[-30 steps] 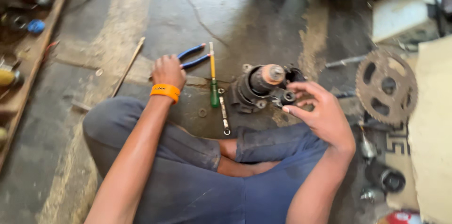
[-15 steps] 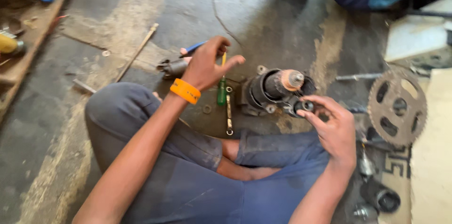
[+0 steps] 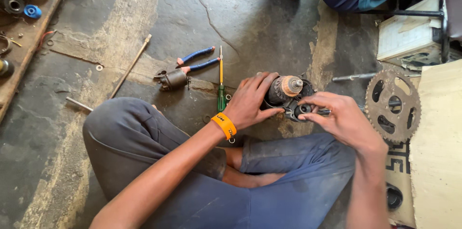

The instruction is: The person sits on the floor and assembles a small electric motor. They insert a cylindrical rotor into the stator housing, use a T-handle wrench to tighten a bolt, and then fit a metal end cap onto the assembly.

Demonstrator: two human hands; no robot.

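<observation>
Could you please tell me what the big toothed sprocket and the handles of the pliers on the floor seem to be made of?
The sprocket looks like bare steel: dull grey-brown, grimy, with cut-out windows and sharp teeth. The pliers seem to have plastic or rubber handle sleeves, blue with pink ends, over dark metal jaws.

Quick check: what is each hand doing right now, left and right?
Left hand: closed around the dark motor body, steadying it.
Right hand: fingertips pinching a small black part at the motor's front.

Wristband (image 3: 224, 125): orange. Pliers (image 3: 197, 61): blue handles, pink tips. Screwdriver (image 3: 221, 82): yellow shaft, green handle. Motor (image 3: 285, 89): black, copper-coloured end. Sprocket (image 3: 392, 105): rust-brown. Trousers (image 3: 144, 152): grey-blue. Floor (image 3: 216, 12): dark grey, cracked.
</observation>
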